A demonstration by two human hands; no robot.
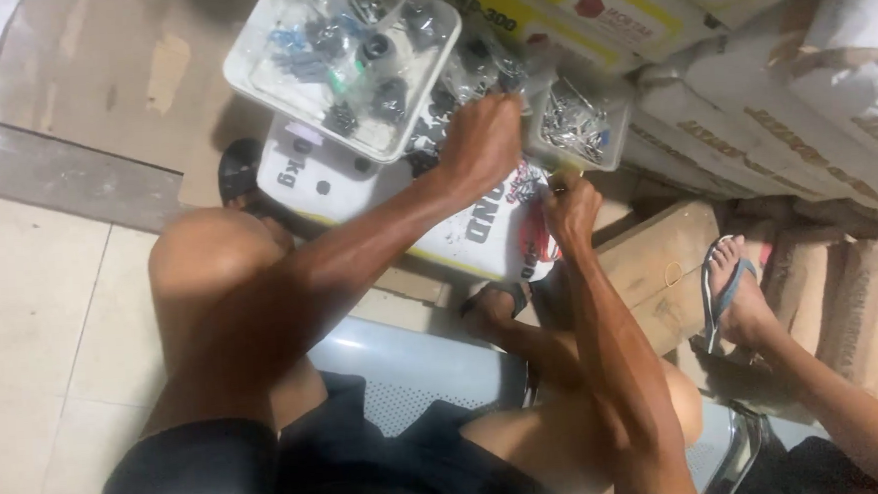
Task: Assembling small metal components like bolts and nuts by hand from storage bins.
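Hands work side by side over a white sack (479, 237) that serves as a rest: the left hand (482, 142) is curled into a fist among small bagged parts (470, 70) beside a clear tray (250, 71), while the right hand (571, 210) pinches something small and yellow (563, 178), both arms stretched forward.

Left hand (480, 140) closed over small clear bags of dark hardware (456, 91). Right hand (570, 210) just beside it, pinching something small. White plastic tray of black fittings (344, 56) just beyond left hand.
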